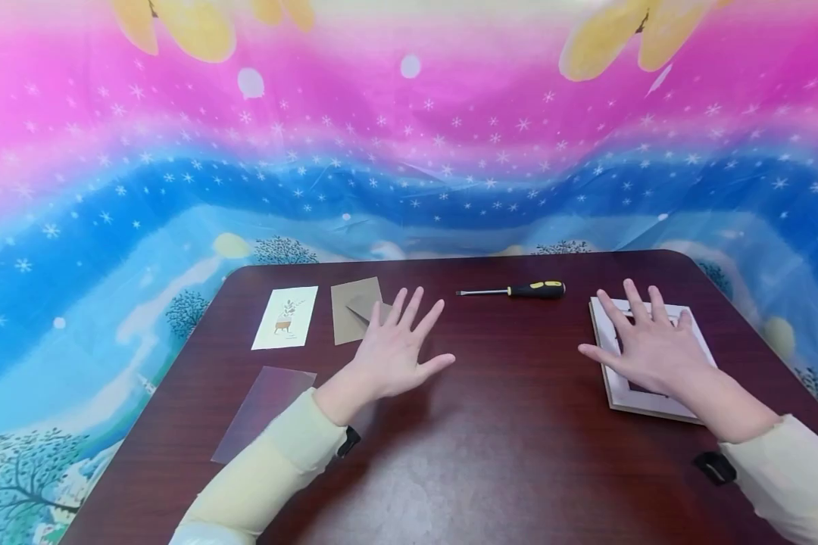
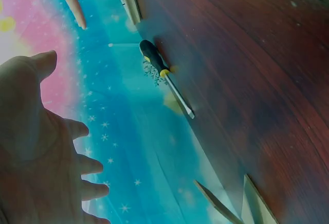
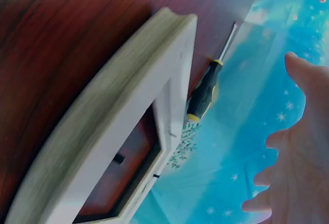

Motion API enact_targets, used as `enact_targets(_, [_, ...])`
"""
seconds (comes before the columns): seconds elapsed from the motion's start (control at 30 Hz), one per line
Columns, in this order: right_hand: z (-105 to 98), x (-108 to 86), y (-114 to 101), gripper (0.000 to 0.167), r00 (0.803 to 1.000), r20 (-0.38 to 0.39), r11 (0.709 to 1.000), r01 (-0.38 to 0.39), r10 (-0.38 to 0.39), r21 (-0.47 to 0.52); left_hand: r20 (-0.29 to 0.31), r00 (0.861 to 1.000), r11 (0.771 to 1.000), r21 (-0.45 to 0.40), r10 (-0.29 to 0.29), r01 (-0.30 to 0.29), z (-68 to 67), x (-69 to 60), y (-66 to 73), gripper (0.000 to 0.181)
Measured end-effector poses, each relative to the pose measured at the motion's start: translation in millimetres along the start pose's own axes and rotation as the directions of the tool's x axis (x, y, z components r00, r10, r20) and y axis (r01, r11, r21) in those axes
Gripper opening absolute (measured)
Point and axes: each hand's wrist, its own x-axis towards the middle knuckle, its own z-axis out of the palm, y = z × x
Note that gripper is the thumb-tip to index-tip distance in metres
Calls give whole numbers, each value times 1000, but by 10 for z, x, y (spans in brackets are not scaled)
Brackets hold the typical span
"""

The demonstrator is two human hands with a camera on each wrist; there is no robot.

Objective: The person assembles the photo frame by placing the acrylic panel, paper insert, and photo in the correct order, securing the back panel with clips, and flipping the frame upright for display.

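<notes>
My left hand (image 1: 394,354) is held over the table with fingers spread, holding nothing, beside a brown backing board (image 1: 346,312) with a raised flap. My right hand (image 1: 657,348), fingers also spread, hovers above a white picture frame (image 1: 644,403) and holds nothing. In the right wrist view the frame (image 3: 128,100) lies below and left of that hand (image 3: 300,157), with a gap between them. A screwdriver (image 1: 537,290) with a black and yellow handle lies between the hands, farther back. The left wrist view shows my left palm (image 2: 36,147) away from the screwdriver (image 2: 154,59).
A white card with a plant picture (image 1: 286,318) lies at the back left. In front of it is a clear sheet (image 1: 259,412), partly behind my left sleeve. The dark red table (image 1: 450,469) ends at a patterned cloth backdrop (image 1: 409,151).
</notes>
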Motion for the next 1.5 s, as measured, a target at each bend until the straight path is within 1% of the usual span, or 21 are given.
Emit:
enact_targets(0.27, [36, -16, 138, 98, 999, 8, 999, -53, 53, 10, 14, 1000, 1000, -12, 12, -12, 17, 95, 80, 82])
enact_targets(0.5, [63, -26, 294, 98, 996, 12, 997, -83, 83, 8, 8, 999, 999, -19, 37, -37, 16, 182, 153, 82])
enact_targets(0.77, [95, -40, 435, 100, 992, 17, 992, -124, 124, 22, 19, 999, 999, -18, 36, -36, 35, 293, 233, 82])
enact_targets(0.93, [122, -47, 540, 100, 987, 44, 986, -158, 156, 54, 24, 999, 999, -7, 40, -40, 41, 342, 290, 82])
enact_targets(1.1, [166, -64, 668, 101, 981, 66, 979, -189, 184, 79, 35, 999, 999, -18, 38, -38, 57, 378, 334, 82])
enact_targets(1.3, [235, -92, 819, 103, 974, 100, 972, -213, 204, 96, 42, 998, 999, -14, 40, -39, 94, 424, 374, 82])
enact_targets(1.43, [265, -109, 911, 105, 966, 133, 966, -235, 221, 104, 52, 998, 999, -14, 39, -38, 117, 449, 399, 82])
enact_targets(1.5, [276, -119, 952, 106, 959, 156, 961, -253, 235, 107, 52, 998, 999, -11, 40, -39, 124, 459, 409, 82])
